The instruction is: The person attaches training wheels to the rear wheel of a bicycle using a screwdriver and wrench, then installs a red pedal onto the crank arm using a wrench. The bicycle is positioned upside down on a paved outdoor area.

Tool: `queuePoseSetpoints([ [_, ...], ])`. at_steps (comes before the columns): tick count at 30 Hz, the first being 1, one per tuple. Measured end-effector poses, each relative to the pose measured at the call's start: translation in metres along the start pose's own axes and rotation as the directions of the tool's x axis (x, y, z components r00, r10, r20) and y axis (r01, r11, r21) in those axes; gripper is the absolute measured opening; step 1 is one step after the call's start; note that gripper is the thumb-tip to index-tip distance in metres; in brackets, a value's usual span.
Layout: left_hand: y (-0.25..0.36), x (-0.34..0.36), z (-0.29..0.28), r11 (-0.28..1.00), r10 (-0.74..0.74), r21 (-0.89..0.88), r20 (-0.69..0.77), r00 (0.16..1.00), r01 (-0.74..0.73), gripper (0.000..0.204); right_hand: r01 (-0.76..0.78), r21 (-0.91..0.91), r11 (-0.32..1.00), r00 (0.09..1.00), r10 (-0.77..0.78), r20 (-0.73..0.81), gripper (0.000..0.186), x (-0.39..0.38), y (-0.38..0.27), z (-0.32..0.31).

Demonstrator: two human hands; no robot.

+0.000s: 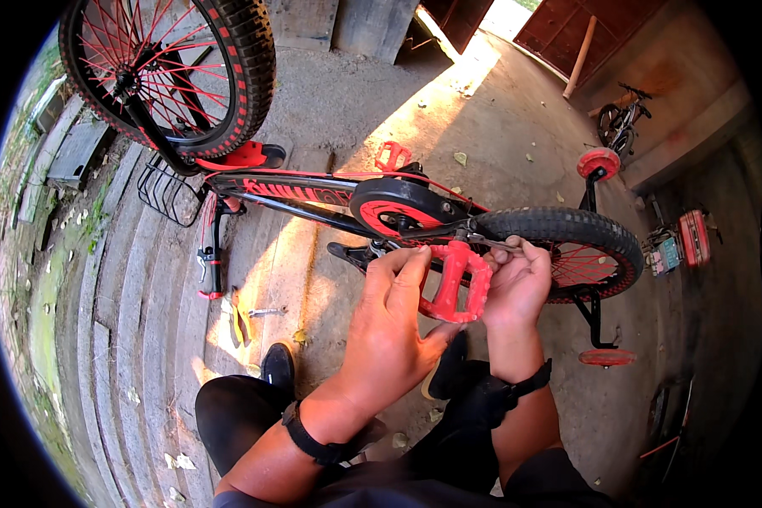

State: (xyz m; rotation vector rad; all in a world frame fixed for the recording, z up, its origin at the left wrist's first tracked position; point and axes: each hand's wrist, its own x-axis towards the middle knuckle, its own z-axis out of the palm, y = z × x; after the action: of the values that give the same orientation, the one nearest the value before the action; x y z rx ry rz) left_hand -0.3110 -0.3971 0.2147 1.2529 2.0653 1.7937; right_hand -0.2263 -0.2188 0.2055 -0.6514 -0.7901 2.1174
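A black and red child's bicycle (292, 190) lies turned over in front of me, its front wheel (250, 63) at the far left. My left hand (385, 326) grips the near red pedal (450, 284) by its side, thumb below and fingers above. My right hand (521, 284) pinches a small metal wrench (488, 243) at the pedal's axle, beside the crank; fingers partly hide its end. Behind them are the red and black chain guard (398, 207) and the rear wheel (601, 233). The other red pedal (392, 156) shows beyond the frame.
Yellow-handled pliers (243, 317) and a silver wrench (268, 311) lie on the ground to the left, near my shoe (278, 368). Training wheels (607, 357) stick out at the right. The handlebar grip (212, 275) reaches the ground. Another small bike (622, 123) stands far right.
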Motion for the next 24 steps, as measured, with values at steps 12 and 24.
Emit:
queuePoseSetpoints([
  [12,-0.002,-0.003,0.008,0.994,-0.064,-0.091,0.0,0.998,0.064,0.087,0.35,-0.385,0.854,0.937,-0.321,0.139,0.033,0.015,-0.021,0.016],
  [24,-0.004,-0.003,0.008,0.996,-0.061,-0.057,0.022,0.998,0.062,0.09,0.777,-0.55,0.306,0.622,-0.238,0.746,0.02,-0.002,-0.064,0.061],
])
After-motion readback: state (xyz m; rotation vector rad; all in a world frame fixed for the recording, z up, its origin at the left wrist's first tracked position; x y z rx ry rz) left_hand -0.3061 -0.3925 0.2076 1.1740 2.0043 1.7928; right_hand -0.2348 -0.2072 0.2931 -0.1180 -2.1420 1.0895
